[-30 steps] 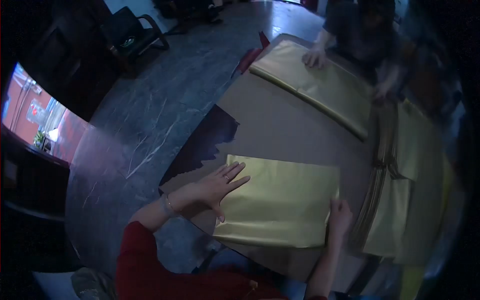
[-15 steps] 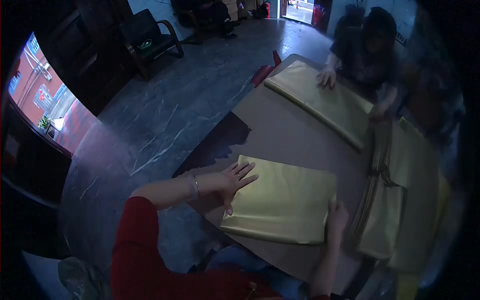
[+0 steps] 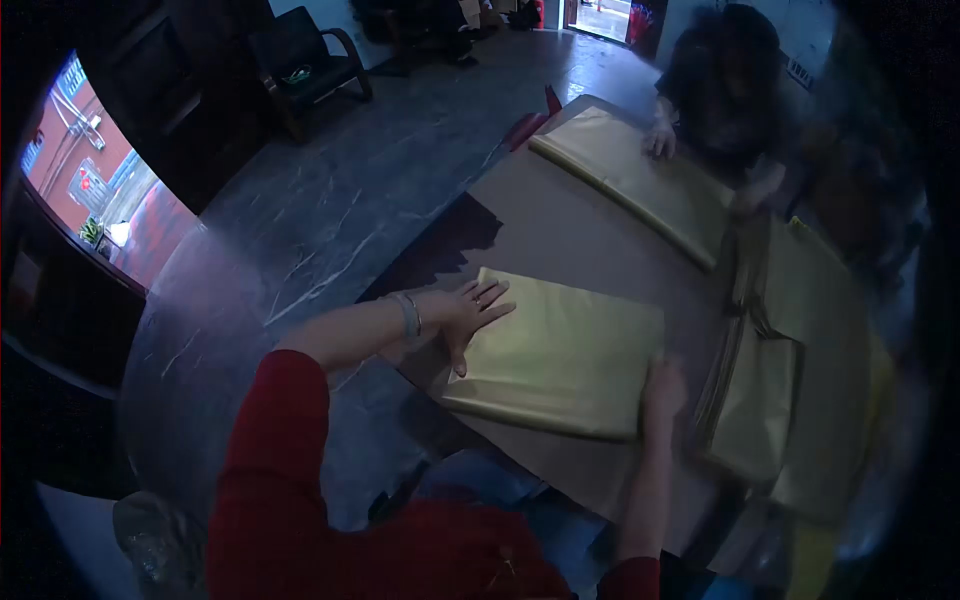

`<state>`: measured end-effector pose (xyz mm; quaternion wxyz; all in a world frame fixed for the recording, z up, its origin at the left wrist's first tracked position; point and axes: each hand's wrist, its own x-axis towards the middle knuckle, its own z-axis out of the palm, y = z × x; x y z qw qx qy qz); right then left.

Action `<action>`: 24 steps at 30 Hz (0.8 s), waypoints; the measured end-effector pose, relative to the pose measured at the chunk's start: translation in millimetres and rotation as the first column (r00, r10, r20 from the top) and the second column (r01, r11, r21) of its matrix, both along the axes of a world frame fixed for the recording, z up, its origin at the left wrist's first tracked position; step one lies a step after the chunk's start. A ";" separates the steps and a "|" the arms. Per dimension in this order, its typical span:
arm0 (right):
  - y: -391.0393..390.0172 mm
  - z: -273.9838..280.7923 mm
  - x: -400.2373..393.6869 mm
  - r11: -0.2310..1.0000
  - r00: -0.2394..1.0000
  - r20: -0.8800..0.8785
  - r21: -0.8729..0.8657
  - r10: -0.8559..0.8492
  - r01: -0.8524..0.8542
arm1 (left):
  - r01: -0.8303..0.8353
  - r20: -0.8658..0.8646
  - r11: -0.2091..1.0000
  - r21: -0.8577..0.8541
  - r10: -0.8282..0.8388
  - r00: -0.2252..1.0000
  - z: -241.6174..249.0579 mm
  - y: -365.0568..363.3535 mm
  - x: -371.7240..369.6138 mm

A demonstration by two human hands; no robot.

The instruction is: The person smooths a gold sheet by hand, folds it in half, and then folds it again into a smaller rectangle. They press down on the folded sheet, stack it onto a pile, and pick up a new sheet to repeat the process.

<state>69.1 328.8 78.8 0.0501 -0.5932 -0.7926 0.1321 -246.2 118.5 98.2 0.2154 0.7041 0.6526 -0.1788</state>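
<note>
Gold sheet (image 3: 570,350), folded, near table's (image 3: 590,235) near edge, off the layered pile (image 3: 752,400) | left hand (image 3: 468,318) flat, fingers apart | right hand (image 3: 664,390) blurred, grip can't be told

This one view looks from the wearer's head, forward and steeply down, closely over the table (image 3: 590,240). The folded gold sheet (image 3: 560,345) is near the middle; the far doorway (image 3: 602,18) is at the top edge.

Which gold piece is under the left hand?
The near piece, closest to the red sleeve; the far piece is under a co-worker's hand, the stacked ones lie right.
</note>
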 end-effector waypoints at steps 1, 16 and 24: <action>-3.7 0.9 -2.6 1.000 1.000 -0.004 0.014 -0.026 0.026 | 0.006 0.000 1.000 -0.001 -0.006 1.000 -0.4 -0.1 0.5; -2.8 -24.0 7.6 0.986 0.994 -0.037 0.134 0.102 -0.096 | -0.004 0.006 1.000 0.026 0.004 1.000 15.4 -3.7 8.7; -15.9 17.2 -11.2 0.953 0.986 0.139 0.272 0.097 -0.132 | 0.004 0.031 0.996 0.092 -0.007 0.999 4.3 -5.1 4.8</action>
